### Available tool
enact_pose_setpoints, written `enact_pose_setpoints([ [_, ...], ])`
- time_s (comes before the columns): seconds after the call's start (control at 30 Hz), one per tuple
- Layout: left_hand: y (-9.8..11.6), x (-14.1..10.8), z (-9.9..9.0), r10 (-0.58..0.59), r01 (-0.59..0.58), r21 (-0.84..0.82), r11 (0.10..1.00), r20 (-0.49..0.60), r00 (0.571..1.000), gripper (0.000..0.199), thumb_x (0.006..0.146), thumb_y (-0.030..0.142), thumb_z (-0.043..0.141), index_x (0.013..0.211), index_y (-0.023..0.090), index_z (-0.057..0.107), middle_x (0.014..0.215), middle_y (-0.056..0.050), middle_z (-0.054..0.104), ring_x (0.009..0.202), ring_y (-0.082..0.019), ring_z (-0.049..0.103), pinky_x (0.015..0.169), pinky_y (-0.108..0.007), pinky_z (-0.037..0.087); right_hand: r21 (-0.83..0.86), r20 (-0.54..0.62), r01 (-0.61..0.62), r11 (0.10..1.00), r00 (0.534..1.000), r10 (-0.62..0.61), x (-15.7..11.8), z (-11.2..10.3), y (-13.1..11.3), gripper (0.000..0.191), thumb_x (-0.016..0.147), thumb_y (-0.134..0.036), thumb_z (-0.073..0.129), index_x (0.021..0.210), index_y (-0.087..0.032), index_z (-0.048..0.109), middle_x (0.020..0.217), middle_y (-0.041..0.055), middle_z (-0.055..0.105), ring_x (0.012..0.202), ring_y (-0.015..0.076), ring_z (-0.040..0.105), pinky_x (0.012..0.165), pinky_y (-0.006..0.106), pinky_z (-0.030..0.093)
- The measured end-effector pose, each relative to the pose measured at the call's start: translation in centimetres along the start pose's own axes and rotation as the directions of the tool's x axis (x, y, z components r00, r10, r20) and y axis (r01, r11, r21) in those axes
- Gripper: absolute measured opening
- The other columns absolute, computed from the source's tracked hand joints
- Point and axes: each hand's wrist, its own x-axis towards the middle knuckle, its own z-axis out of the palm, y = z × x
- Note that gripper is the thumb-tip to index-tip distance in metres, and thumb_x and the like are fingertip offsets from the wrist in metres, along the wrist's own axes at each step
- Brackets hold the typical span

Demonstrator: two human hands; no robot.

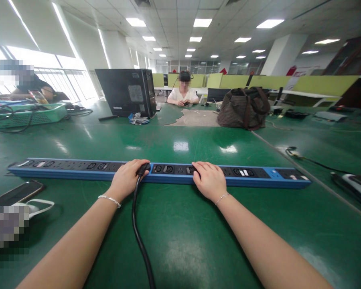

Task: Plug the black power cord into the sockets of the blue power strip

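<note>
A long blue power strip (171, 178) with black sockets lies across the green table. My left hand (126, 176) is closed round a black plug (143, 169) at the strip, left of its middle. From that plug a thick black cable (136, 224) runs down toward the near edge of the view. Right of the middle, my right hand (209, 180) rests on the strip with its fingers bent over the top and far edge; the strip is gripped between fingers and thumb.
On the left lie a phone (16, 194) and a green basket (45, 115) of cables. Farther back stand a black computer case (126, 92), gloves (138, 119) and a brown bag (243, 107). A person (183, 96) sits opposite; another is at far left.
</note>
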Motion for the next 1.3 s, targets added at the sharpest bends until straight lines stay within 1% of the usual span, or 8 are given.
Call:
enact_pose_setpoints([
  [0.23, 0.6, -0.3, 0.4, 0.023, -0.018, 0.062, 0.998, -0.081, 0.996, 0.043, 0.086, 0.051, 0.039, 0.114, 0.022, 0.054, 0.104, -0.007, 0.064, 0.097, -0.022, 0.058, 0.086, -0.036, 0.044, -0.008, 0.012, -0.008, 1.0, 1.0, 0.009, 0.1, 0.0, 0.0, 0.037, 0.087, -0.03, 0.039, 0.115, -0.022, 0.062, 0.116, 0.004, 0.064, 0.106, 0.0189, 0.053, 0.092, 0.035, 0.033],
  [0.47, 0.5, -0.3, 0.8, 0.045, -0.044, 0.012, 0.999, -0.128, 0.991, 0.036, 0.087, 0.044, 0.041, 0.111, 0.02, 0.054, 0.101, -0.007, 0.062, 0.093, -0.022, 0.057, 0.086, -0.036, 0.043, -0.011, 0.105, 0.043, 0.999, 0.994, -0.042, 0.0, -0.9, 0.2, 0.04, 0.089, -0.045, 0.038, 0.122, -0.03, 0.057, 0.122, 0.0018, 0.059, 0.111, 0.0199, 0.05, 0.092, 0.037, 0.033],
  [0.67, 0.6, -0.2, 1.2, 0.042, -0.05, -0.056, 0.997, -0.139, 0.989, 0.034, 0.087, 0.042, 0.042, 0.111, 0.019, 0.053, 0.102, -0.008, 0.06, 0.096, -0.022, 0.054, 0.088, -0.037, 0.042, -0.024, 0.107, 0.026, 0.999, 0.994, -0.023, 0.1, -0.9, 0.0, 0.04, 0.089, -0.044, 0.038, 0.121, -0.03, 0.058, 0.122, 0.0029, 0.059, 0.111, 0.0204, 0.05, 0.092, 0.037, 0.033],
  [0.73, 0.3, -0.1, 1.1, 0.002, -0.021, -0.099, 0.995, -0.186, 0.983, 0.035, 0.087, 0.041, 0.042, 0.111, 0.019, 0.052, 0.103, -0.008, 0.06, 0.097, -0.022, 0.054, 0.09, -0.037, 0.042, -0.026, 0.101, 0.03, 0.999, 0.994, -0.027, 0.1, -0.8, 0.0, 0.039, 0.089, -0.043, 0.039, 0.12, -0.029, 0.058, 0.121, 0.0031, 0.06, 0.11, 0.0205, 0.05, 0.092, 0.037, 0.033],
  [0.83, -0.3, 0.0, 0.8, -0.126, 0.078, -0.171, 0.982, -0.291, 0.948, 0.036, 0.086, 0.041, 0.042, 0.113, 0.018, 0.051, 0.106, -0.008, 0.058, 0.099, -0.021, 0.054, 0.092, -0.037, 0.041, -0.032, 0.088, 0.039, 0.999, 0.995, -0.036, 0.0, -0.8, 0.1, 0.039, 0.089, -0.043, 0.039, 0.12, -0.029, 0.058, 0.12, 0.0035, 0.06, 0.11, 0.0203, 0.05, 0.092, 0.037, 0.033],
  [1.0, -1.4, -0.3, -0.1, -0.137, 0.099, -0.151, 0.984, -0.267, 0.954, 0.038, 0.086, 0.043, 0.043, 0.114, 0.018, 0.052, 0.109, -0.008, 0.06, 0.101, -0.021, 0.055, 0.093, -0.035, 0.041, -0.034, 0.084, 0.038, 0.999, 0.996, -0.035, 0.1, -0.7, 0.1, 0.039, 0.089, -0.042, 0.039, 0.12, -0.029, 0.058, 0.12, 0.003, 0.06, 0.109, 0.0202, 0.051, 0.091, 0.037, 0.033],
  [1.2, -2.0, -0.6, -1.3, -0.22, 0.19, -0.121, 0.974, -0.326, 0.919, 0.041, 0.085, 0.046, 0.043, 0.115, 0.02, 0.053, 0.11, -0.007, 0.061, 0.102, -0.022, 0.055, 0.093, -0.035, 0.041, -0.017, 0.088, 0.035, 0.999, 0.996, -0.033, 0.0, -0.6, 0.2, 0.039, 0.089, -0.043, 0.039, 0.119, -0.029, 0.058, 0.12, 0.0028, 0.06, 0.11, 0.0203, 0.05, 0.092, 0.037, 0.033],
  [1.3, -3.1, -0.7, -2.3, -0.262, 0.236, -0.114, 0.965, -0.37, 0.891, 0.042, 0.085, 0.046, 0.043, 0.116, 0.02, 0.054, 0.111, -0.008, 0.061, 0.106, -0.022, 0.053, 0.095, -0.035, 0.039, -0.02, 0.076, 0.039, 0.999, 0.996, -0.038, 0.0, -0.6, 0.2, 0.039, 0.088, -0.042, 0.039, 0.119, -0.029, 0.059, 0.119, 0.003, 0.061, 0.109, 0.0203, 0.051, 0.091, 0.037, 0.033],
])
